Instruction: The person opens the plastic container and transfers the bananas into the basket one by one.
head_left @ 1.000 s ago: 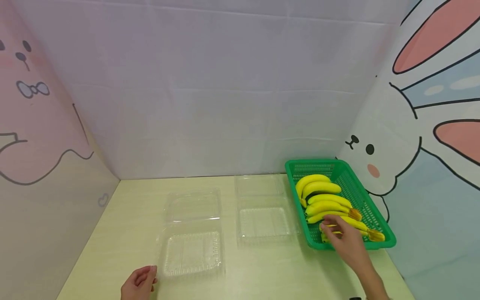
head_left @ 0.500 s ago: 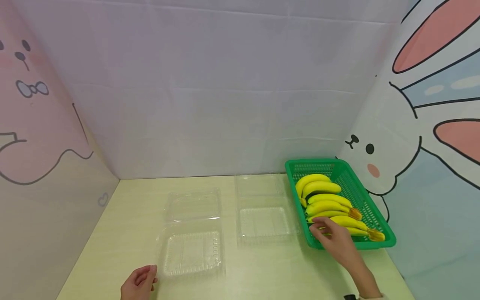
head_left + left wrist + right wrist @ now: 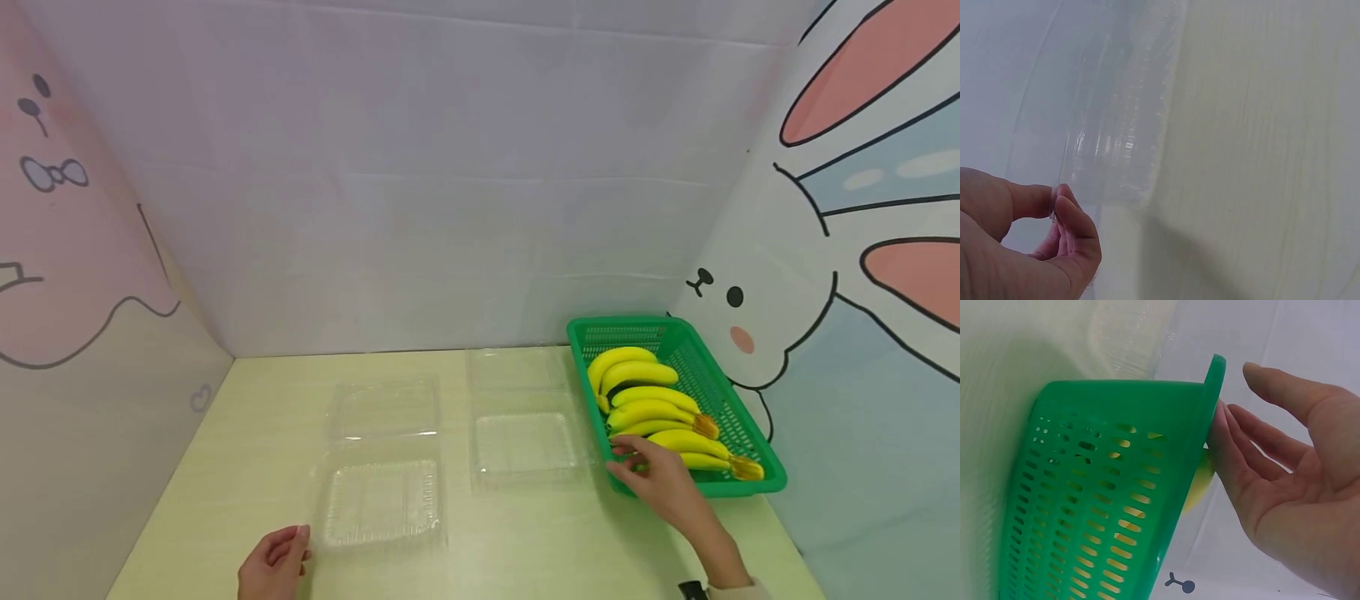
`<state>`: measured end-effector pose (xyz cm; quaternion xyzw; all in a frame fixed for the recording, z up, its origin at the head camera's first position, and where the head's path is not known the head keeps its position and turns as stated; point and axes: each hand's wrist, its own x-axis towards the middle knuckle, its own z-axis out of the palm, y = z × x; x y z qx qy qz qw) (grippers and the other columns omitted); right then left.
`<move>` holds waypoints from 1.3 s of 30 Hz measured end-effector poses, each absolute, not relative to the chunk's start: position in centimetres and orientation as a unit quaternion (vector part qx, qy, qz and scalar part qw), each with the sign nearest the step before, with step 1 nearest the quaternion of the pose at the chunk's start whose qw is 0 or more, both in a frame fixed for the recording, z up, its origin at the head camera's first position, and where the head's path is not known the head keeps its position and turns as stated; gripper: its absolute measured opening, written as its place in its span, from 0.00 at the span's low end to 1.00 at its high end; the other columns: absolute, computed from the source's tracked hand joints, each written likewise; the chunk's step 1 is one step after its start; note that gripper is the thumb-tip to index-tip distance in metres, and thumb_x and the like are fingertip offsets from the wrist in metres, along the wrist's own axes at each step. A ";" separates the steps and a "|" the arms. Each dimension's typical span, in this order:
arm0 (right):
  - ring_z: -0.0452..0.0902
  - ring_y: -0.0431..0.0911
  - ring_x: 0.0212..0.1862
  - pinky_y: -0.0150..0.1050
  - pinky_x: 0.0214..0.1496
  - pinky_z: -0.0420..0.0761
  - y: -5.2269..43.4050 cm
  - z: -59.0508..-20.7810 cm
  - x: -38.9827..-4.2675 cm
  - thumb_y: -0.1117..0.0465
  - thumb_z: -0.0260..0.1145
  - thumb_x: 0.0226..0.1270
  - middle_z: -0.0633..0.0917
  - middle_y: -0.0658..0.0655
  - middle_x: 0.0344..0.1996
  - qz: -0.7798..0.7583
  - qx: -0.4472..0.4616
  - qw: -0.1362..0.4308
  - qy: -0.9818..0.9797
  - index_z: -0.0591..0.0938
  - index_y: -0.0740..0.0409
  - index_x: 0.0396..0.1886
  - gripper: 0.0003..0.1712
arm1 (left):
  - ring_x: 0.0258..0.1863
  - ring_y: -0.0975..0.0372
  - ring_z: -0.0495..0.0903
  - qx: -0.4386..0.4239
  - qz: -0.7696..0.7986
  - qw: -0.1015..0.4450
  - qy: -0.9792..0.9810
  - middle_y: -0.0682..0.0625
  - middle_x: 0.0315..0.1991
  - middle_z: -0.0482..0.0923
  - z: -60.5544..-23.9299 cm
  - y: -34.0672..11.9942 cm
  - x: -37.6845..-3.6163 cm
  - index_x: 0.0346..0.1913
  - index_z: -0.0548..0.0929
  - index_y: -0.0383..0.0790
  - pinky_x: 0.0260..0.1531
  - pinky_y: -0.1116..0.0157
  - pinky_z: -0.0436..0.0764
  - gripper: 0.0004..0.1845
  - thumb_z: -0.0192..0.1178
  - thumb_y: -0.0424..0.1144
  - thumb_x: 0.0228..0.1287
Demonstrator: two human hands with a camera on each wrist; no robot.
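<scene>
My left hand (image 3: 274, 562) pinches the near left edge of an opened clear plastic clamshell box (image 3: 382, 504). In the left wrist view, thumb and forefinger meet on the thin rim of that box (image 3: 1116, 137). At the right, my right hand (image 3: 663, 483) hovers over the near left side of a green plastic basket (image 3: 772, 482). Its thumb and fingers are apart with nothing between them, and the right wrist view puts the fingers right at the basket's rim (image 3: 1213, 381). Several yellow bananas (image 3: 648, 412) in bunches lie inside the basket, partly hidden by this hand.
A second opened clear clamshell box (image 3: 525, 442) lies between the first one and the basket. The pale wooden table (image 3: 225, 467) meets a white cloth wall (image 3: 420, 250) behind. A side panel with a rabbit drawing (image 3: 772, 325) stands close to the basket's right.
My right hand has shifted left across the bananas toward the basket's near left rim, uncovering part of the nearest bunch. The left hand stays at the box edge. The head view has turned slightly.
</scene>
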<state>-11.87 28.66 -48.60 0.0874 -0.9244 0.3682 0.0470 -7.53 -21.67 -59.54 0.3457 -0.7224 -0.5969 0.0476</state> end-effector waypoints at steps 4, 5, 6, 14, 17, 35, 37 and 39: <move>0.83 0.43 0.37 0.34 0.39 0.85 28.6 -48.4 -12.0 0.67 0.75 0.64 0.87 0.59 0.44 0.362 0.071 0.018 -0.929 0.82 0.68 0.56 0.21 | 0.19 0.65 0.79 0.339 -0.608 0.053 -0.716 0.52 0.23 0.83 -59.6 -21.8 -7.6 0.48 0.79 0.23 0.20 0.69 0.78 0.15 0.65 0.35 0.70; 0.83 0.43 0.37 0.33 0.38 0.84 28.6 -48.3 -12.1 0.67 0.75 0.64 0.87 0.59 0.44 0.360 0.067 0.010 -0.930 0.82 0.69 0.56 0.22 | 0.19 0.65 0.79 0.338 -0.607 0.051 -0.717 0.52 0.23 0.83 -59.6 -21.8 -7.6 0.48 0.79 0.23 0.20 0.69 0.78 0.15 0.65 0.35 0.70; 0.83 0.43 0.37 0.33 0.37 0.84 28.6 -48.3 -12.1 0.67 0.75 0.64 0.87 0.59 0.45 0.359 0.064 0.002 -0.931 0.82 0.69 0.57 0.22 | 0.19 0.65 0.79 0.337 -0.607 0.050 -0.718 0.52 0.23 0.83 -59.6 -21.8 -7.6 0.48 0.79 0.23 0.20 0.69 0.78 0.16 0.65 0.36 0.70; 0.82 0.46 0.39 0.34 0.35 0.82 28.8 -48.0 -12.5 0.63 0.76 0.64 0.86 0.60 0.46 0.362 0.065 -0.063 -0.928 0.79 0.72 0.60 0.29 | 0.20 0.65 0.80 0.334 -0.598 0.047 -0.727 0.51 0.24 0.84 -59.9 -22.0 -7.7 0.50 0.78 0.22 0.21 0.69 0.79 0.17 0.64 0.36 0.70; 0.82 0.46 0.40 0.35 0.35 0.82 28.8 -47.9 -12.8 0.62 0.76 0.63 0.86 0.60 0.47 0.366 0.059 -0.078 -0.926 0.78 0.73 0.61 0.31 | 0.21 0.65 0.80 0.333 -0.594 0.041 -0.731 0.51 0.24 0.84 -59.7 -22.0 -7.9 0.51 0.78 0.22 0.21 0.68 0.79 0.18 0.64 0.37 0.70; 0.81 0.48 0.42 0.36 0.38 0.83 28.9 -47.6 -13.4 0.61 0.78 0.61 0.85 0.58 0.46 0.363 0.069 -0.087 -0.925 0.77 0.73 0.62 0.33 | 0.23 0.60 0.79 0.324 -0.552 0.037 -0.767 0.50 0.26 0.83 -59.2 -21.6 -9.7 0.52 0.78 0.25 0.21 0.68 0.77 0.17 0.62 0.39 0.74; 0.82 0.48 0.43 0.37 0.40 0.83 28.8 -47.5 -13.5 0.61 0.78 0.61 0.85 0.58 0.47 0.361 0.067 -0.089 -0.926 0.77 0.73 0.62 0.33 | 0.24 0.60 0.79 0.322 -0.552 0.039 -0.768 0.49 0.27 0.83 -59.1 -21.6 -9.9 0.51 0.78 0.25 0.21 0.68 0.77 0.16 0.62 0.38 0.75; 0.82 0.49 0.44 0.38 0.41 0.83 28.8 -47.5 -13.5 0.61 0.78 0.61 0.85 0.58 0.47 0.361 0.063 -0.091 -0.926 0.77 0.73 0.62 0.33 | 0.24 0.61 0.79 0.319 -0.554 0.040 -0.768 0.48 0.27 0.83 -59.1 -21.5 -10.1 0.51 0.78 0.25 0.21 0.69 0.77 0.16 0.62 0.38 0.74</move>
